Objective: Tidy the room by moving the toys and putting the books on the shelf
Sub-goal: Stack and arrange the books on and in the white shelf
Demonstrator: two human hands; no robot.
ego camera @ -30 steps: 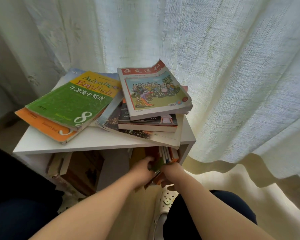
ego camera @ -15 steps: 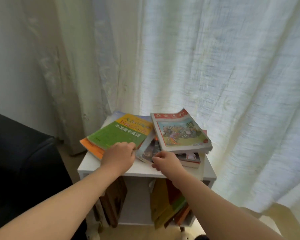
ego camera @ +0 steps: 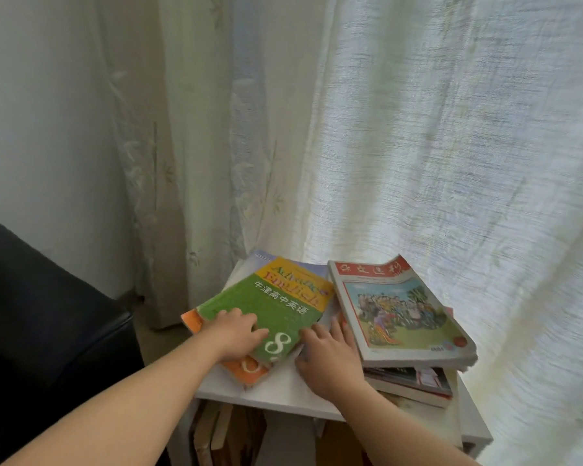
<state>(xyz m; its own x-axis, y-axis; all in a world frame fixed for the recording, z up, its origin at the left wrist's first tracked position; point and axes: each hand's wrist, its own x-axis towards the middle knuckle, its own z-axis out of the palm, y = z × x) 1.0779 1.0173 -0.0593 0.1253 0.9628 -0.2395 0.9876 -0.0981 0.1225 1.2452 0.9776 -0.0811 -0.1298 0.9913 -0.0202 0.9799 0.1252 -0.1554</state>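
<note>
In the head view, a white, smooth-topped shelf [ego camera: 283,388] stood in the lower centre of the frame, with two piles of books on it.

The left pile was topped by a green book [ego camera: 270,307], a soft paperback with a yellow band and a large white "8", lying askew over an orange book [ego camera: 246,368] whose worn corner stuck out below. The left hand [ego camera: 236,334] lay flat on the green cover with its fingers spread and nearly straight, gripping nothing.

The right hand [ego camera: 327,354] rested in the gap between the piles, fingers stretched forward and thumb against the green book's lower right edge. It did not close around anything.

To the right, a thick magazine [ego camera: 401,314] with a red header and a crowd drawing, its pages curled at the corners, lay on top of a stack of darker books [ego camera: 414,381]. That stack overhung the front edge of the shelf.

Below the top board, upright brown books [ego camera: 216,435] showed dimly, partly hidden by the forearms.

A pale, coarse-woven curtain [ego camera: 418,129] filled the upper right, hanging in folds close behind the books. A black padded seat [ego camera: 48,314] took up the lower left.
</note>
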